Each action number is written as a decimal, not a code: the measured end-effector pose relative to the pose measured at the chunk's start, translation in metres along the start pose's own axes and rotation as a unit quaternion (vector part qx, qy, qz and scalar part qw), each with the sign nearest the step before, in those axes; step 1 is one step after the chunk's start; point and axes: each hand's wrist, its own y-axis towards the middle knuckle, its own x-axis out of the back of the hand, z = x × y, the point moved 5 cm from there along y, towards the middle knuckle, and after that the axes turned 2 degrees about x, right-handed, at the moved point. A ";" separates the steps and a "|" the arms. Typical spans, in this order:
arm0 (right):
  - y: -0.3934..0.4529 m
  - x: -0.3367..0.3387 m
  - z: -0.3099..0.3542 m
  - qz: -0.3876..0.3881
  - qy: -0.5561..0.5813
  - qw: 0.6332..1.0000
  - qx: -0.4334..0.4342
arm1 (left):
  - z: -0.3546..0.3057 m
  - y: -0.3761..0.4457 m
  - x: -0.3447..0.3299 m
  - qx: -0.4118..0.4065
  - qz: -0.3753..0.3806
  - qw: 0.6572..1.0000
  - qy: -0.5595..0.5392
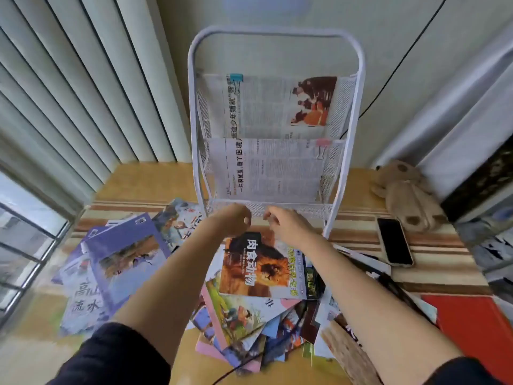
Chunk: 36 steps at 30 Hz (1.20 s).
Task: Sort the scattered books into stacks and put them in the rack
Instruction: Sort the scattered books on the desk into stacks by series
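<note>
Before us on the floor, our left hand (pixel 236 219) and right hand (pixel 286 223) hover side by side at the front lip of the rack (pixel 191 107), just above its lowest tier. Both are loosely curled, fingers bent toward the palm, and neither holds anything we can see; motion blur keeps us from telling whether a fingertip touches the mesh.

What we judge the coming move to turn on is the lion book (pixel 258 265), which lies directly below and nearer to us than both hands. Its long axis runs roughly from us toward the rack, tilted a little to the left, and its top edge sits just under the wrists. Either hand could drop onto it; the right looks slightly nearer its far corner.

More books fan out beneath it, and a purple book (pixel 125 257) tops a second spread to the left. The rack's two upper tiers hold clipped newspapers (pixel 272 107).

Our forearms cover parts of the pile, so we cannot count the books. The bottom tier is largely hidden behind the hands. A phone (pixel 394 241) lies to the right.
</note>
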 end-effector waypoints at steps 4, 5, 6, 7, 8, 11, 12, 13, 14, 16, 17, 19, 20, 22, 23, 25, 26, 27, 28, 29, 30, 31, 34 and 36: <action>0.006 -0.062 -0.034 0.027 -0.033 0.998 -0.044 | 0.001 0.015 -0.069 0.037 0.006 0.999 0.034; 0.009 -0.075 -0.041 0.008 -0.048 0.998 -0.049 | -0.001 0.020 -0.082 0.039 -0.005 0.999 0.029; 0.013 -0.085 -0.045 -0.015 -0.063 0.996 -0.054 | -0.002 0.027 -0.091 0.037 -0.029 0.998 0.036; 0.018 -0.093 -0.050 -0.037 -0.080 0.994 -0.061 | -0.004 0.034 -0.097 0.026 -0.056 0.997 0.052; 0.022 -0.100 -0.053 -0.055 -0.093 0.991 -0.072 | -0.005 0.040 -0.106 0.010 -0.083 0.994 0.070; 0.031 -0.120 -0.064 -0.070 -0.172 0.977 -0.103 | 0.002 0.055 -0.133 -0.001 -0.125 0.988 0.085; 0.033 -0.125 -0.065 -0.077 -0.198 0.972 -0.102 | 0.007 0.059 -0.140 0.004 -0.140 0.988 0.071; 0.035 -0.127 -0.067 -0.092 -0.213 0.967 -0.102 | 0.012 0.062 -0.144 0.016 -0.154 0.987 0.050; 0.037 -0.130 -0.068 -0.109 -0.221 0.964 -0.101 | 0.016 0.064 -0.146 0.024 -0.171 0.985 0.031; 0.036 -0.133 -0.069 -0.145 -0.223 0.959 -0.098 | 0.016 0.063 -0.147 0.010 -0.218 0.976 0.027; 0.035 -0.134 -0.069 -0.168 -0.224 0.956 -0.091 | 0.014 0.060 -0.146 -0.010 -0.256 0.966 0.037; 0.029 -0.132 -0.067 -0.222 -0.231 0.945 -0.072 | 0.013 0.054 -0.141 -0.034 -0.328 0.943 0.054; 0.026 -0.131 -0.065 -0.244 -0.235 0.939 -0.060 | 0.013 0.054 -0.140 -0.034 -0.341 0.938 0.058; 0.022 -0.130 -0.064 -0.270 -0.231 0.933 -0.051 | 0.013 0.053 -0.140 -0.020 -0.333 0.941 0.062; 0.022 -0.130 -0.064 -0.283 -0.222 0.932 -0.054 | 0.011 0.052 -0.139 -0.012 -0.331 0.941 0.073; 0.014 -0.130 -0.061 -0.286 -0.201 0.935 -0.058 | 0.006 0.040 -0.136 0.009 -0.330 0.938 0.102; 0.007 -0.130 -0.058 -0.280 -0.187 0.940 -0.051 | 0.005 0.034 -0.137 0.021 -0.324 0.939 0.117; -0.003 -0.132 -0.055 -0.274 -0.175 0.945 -0.036 | 0.005 0.029 -0.138 0.030 -0.314 0.940 0.128; -0.017 -0.135 -0.051 -0.264 -0.167 0.950 -0.023 | 0.005 0.021 -0.138 0.041 -0.303 0.943 0.130; -0.033 -0.137 -0.047 -0.255 -0.163 0.953 -0.012 | 0.008 0.012 -0.137 0.057 -0.294 0.947 0.113; -0.048 -0.139 -0.045 -0.247 -0.159 0.956 -0.002 | 0.011 0.003 -0.137 0.071 -0.294 0.949 0.084; -0.062 -0.142 -0.044 -0.238 -0.149 0.960 0.004 | 0.016 -0.006 -0.137 0.088 -0.295 0.950 0.048; -0.093 -0.156 -0.050 -0.199 -0.080 0.977 0.011 | 0.022 -0.028 -0.137 0.109 -0.273 0.955 -0.047; -0.106 -0.163 -0.059 -0.219 -0.083 0.972 -0.015 | 0.024 -0.036 -0.139 0.094 -0.244 0.956 -0.132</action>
